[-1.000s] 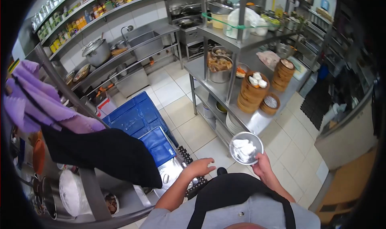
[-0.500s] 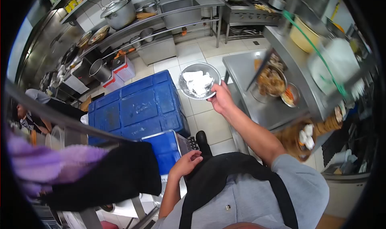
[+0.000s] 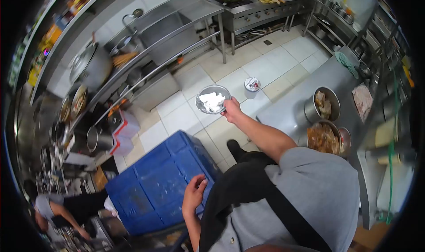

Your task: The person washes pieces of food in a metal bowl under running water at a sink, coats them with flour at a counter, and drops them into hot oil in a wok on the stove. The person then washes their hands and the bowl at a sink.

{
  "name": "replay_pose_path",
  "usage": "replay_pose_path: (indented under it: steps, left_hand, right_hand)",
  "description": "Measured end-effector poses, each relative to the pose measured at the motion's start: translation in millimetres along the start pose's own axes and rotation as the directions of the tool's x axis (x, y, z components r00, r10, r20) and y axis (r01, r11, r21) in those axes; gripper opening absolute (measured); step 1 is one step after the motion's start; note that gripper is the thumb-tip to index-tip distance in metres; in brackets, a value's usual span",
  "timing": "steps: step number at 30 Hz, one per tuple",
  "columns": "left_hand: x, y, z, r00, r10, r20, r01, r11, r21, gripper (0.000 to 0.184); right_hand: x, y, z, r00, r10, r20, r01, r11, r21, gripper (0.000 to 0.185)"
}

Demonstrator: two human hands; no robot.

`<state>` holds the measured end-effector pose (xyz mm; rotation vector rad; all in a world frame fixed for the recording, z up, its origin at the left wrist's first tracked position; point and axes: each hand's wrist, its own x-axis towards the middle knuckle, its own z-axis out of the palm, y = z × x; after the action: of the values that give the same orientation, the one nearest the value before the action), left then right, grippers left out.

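Note:
A round metal bowl (image 3: pixel 205 107) with a white substance in it is held out over the tiled floor. My right hand (image 3: pixel 231 110) grips its rim on the right side. My left hand (image 3: pixel 194 192) hangs near the blue lidded container (image 3: pixel 155 181), fingers loosely curved and apart, holding nothing. Beyond the bowl, a white tub (image 3: pixel 252 87) with a printed lid stands on the floor. To the right, a steel counter (image 3: pixel 285 106) bears a pot of meat pieces (image 3: pixel 324 105) and a pot of brown food (image 3: pixel 322 139).
Another person (image 3: pixel 62 210) bends at the lower left. A steel sink (image 3: pixel 170 37) and a large lidded pot (image 3: pixel 93 66) are at the upper left. A stove (image 3: pixel 261 14) stands at the far side. Raw meat (image 3: pixel 363 102) lies on the right counter.
The view has turned and moved toward the stove side. My right hand has carried the bowl outward, away from my body. The purple and black cloths have left view, and the white tub has appeared.

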<state>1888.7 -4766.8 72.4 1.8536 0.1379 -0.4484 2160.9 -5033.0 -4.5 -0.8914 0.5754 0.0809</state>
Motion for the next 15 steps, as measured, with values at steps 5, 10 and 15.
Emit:
replay_pose_path:
  steps: [5, 10, 15]
  left_hand:
    - [130, -61, -57, 0.961, -0.268, -0.072, 0.246, 0.943, -0.226, 0.028]
    - [215, -66, -136, 0.999, -0.048, -0.019, 0.05, 0.844, 0.534, 0.028]
    - [403, 86, -155, 0.87, -0.493, -0.026, 0.461, 0.829, -0.315, 0.036]
  right_hand:
    - [156, -15, -7, 0.979, 0.03, -0.203, 0.003, 0.987, 0.162, 0.036]
    - [235, -85, 23, 0.972, 0.123, -0.201, -0.064, 0.958, 0.281, 0.032]
    - [287, -131, 23, 0.979, 0.129, -0.158, -0.047, 0.897, 0.439, 0.023]
